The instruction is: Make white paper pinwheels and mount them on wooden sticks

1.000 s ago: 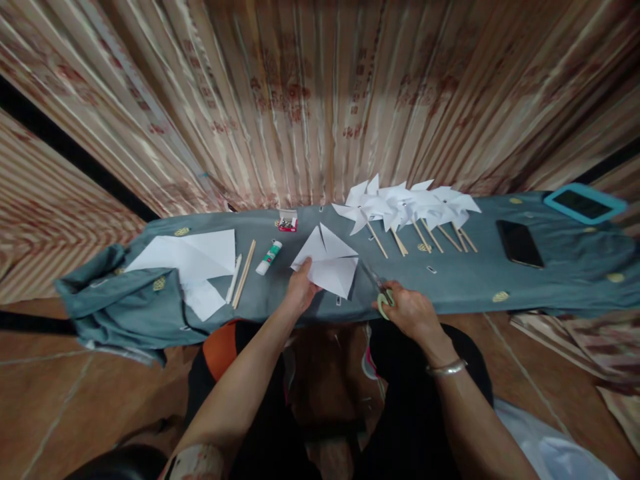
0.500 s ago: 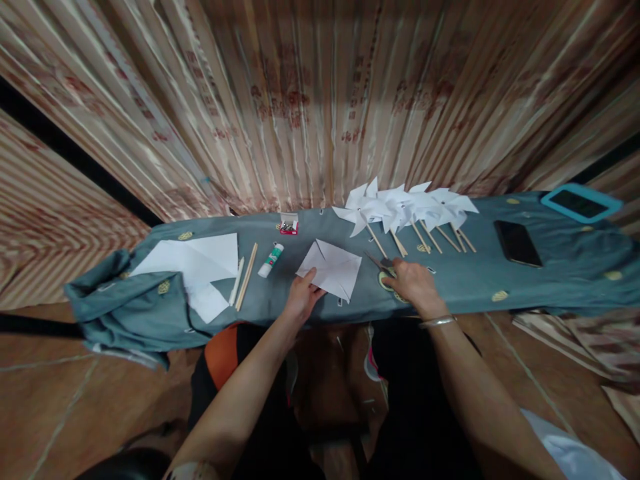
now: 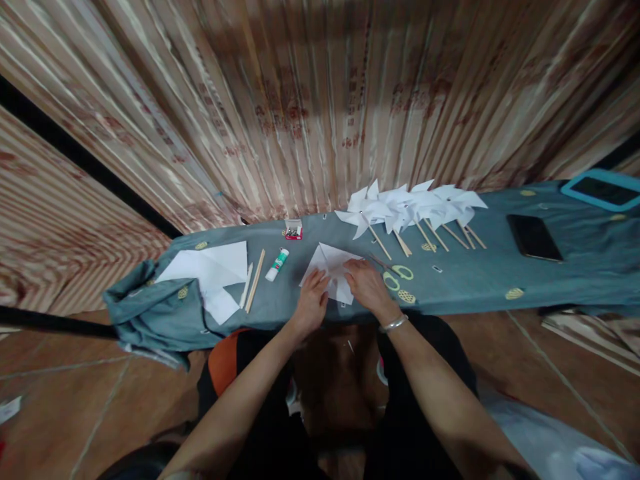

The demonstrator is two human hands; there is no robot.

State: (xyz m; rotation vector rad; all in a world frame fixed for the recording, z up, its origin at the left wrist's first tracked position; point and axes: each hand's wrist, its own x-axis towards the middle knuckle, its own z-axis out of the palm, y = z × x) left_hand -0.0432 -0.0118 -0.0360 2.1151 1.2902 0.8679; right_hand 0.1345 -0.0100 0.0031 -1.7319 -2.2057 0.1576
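A square of white paper [image 3: 336, 257] with cuts running in from its corners lies in front of me on the cloth-covered table. My left hand [image 3: 314, 293] rests on its left near side, fingers closed on the paper. On the right side of the sheet, my right hand [image 3: 367, 283] has its bent fingers on the paper's edge, partly hiding it. Just right of that hand lie scissors [image 3: 397, 275] with yellow-green handles, untouched. A glue stick [image 3: 277, 265] lies left of the paper, and beyond it stands a small red-and-white box [image 3: 294, 230] of metal pins.
Several white paper pinwheels [image 3: 415, 205] on sticks lie in a row at the back. At right are a dark phone [image 3: 534, 237] and a blue-framed tablet [image 3: 605, 190]. Wooden sticks [image 3: 255, 281], a white pencil-like rod [image 3: 246, 287] and white paper sheets [image 3: 220, 263] lie left. A curtain [image 3: 320, 100] hangs behind.
My right hand has let go of the scissors, leaving them on the table, and moved left onto the paper. My left hand has stayed at the sheet. The view has shifted slightly.
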